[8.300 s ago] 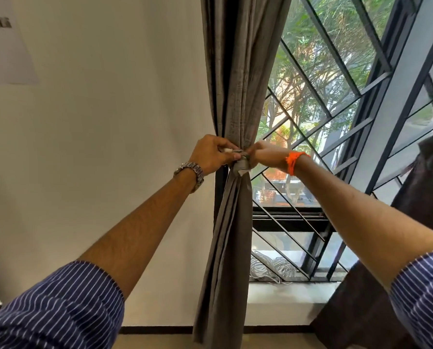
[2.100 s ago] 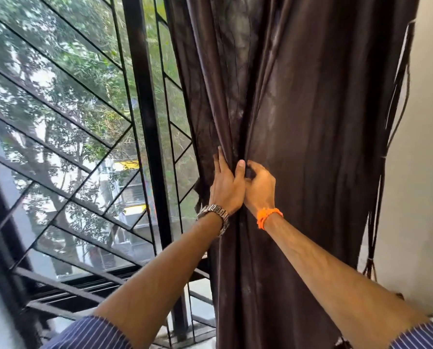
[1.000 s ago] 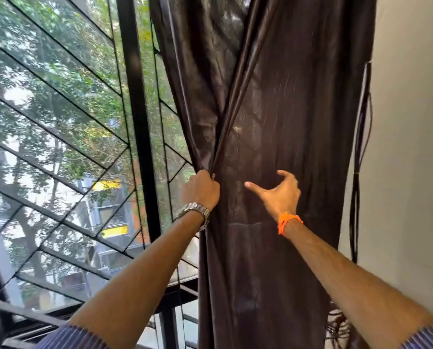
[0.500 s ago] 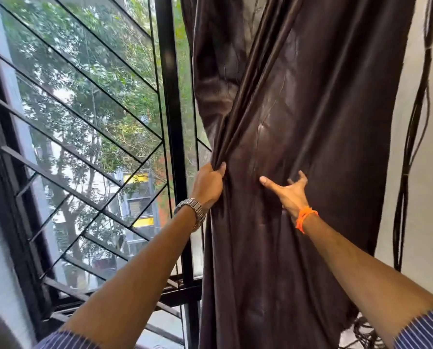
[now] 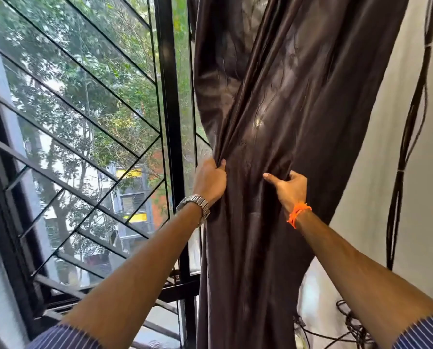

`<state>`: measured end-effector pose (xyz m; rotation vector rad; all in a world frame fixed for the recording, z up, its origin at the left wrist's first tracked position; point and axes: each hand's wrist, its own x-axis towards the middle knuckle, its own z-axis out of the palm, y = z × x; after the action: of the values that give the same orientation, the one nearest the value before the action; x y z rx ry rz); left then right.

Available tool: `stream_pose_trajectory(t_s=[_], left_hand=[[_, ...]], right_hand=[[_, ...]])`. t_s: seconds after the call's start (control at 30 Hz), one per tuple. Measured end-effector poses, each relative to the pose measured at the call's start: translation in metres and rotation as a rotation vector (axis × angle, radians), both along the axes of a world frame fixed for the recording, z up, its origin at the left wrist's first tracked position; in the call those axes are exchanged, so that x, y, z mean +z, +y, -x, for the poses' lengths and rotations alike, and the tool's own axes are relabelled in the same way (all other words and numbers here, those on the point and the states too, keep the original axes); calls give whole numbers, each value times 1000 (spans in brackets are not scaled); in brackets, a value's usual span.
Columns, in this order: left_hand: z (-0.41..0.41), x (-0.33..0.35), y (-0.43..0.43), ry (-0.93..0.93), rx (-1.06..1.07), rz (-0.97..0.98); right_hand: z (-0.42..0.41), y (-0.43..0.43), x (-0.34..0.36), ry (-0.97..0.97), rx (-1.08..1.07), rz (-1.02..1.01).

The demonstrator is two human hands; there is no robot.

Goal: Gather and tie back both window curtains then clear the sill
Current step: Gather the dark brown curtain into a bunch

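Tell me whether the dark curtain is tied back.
Not tied. The curtain is only bunched: left hand and right hand grip its folds; no tie shows.

No readable text, label or number anywhere (nothing legible outside either).

Left hand: I saw my left hand [image 5: 210,181] clenched on the window-side edge of the curtain [image 5: 298,96], with its thumb up along the fold.
Right hand: my right hand [image 5: 289,188] pinched a bunch of the same cloth just right of that grip, thumb pointing toward the left hand.
Curtain: dark brown and glossy. Above the two grips its folds ran up and to the right; below them it hung straight down.
Wrists: just below the grips I noted a metal watch [image 5: 194,205] on the left and an orange band [image 5: 298,216] on the right.
Left of the grips: a black window post [image 5: 168,122] and a slanted grille [image 5: 84,122] stood there.
Right of the grips: dark cables [image 5: 407,147] hung down the pale wall [image 5: 399,222].
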<state>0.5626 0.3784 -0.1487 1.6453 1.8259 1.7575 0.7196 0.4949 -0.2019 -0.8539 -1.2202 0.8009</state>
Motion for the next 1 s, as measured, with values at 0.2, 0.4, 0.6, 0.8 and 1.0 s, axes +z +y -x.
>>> stream_pose_trajectory(t_s=[0.2, 0.4, 0.6, 0.8, 1.0], left_hand=[[-27, -14, 14, 72, 35, 47], [-62, -34, 28, 141, 2, 60], [-98, -43, 39, 207, -87, 58], [-119, -48, 53, 144, -240, 109], [-130, -59, 56, -351, -746, 259]], right_hand=[[-29, -26, -1, -36, -164, 27], [-53, -50, 0, -151, -268, -18], [-53, -66, -7, -350, -308, -142], [-50, -76, -14, -479, -103, -104], [-53, -94, -28, -639, 54, -33]])
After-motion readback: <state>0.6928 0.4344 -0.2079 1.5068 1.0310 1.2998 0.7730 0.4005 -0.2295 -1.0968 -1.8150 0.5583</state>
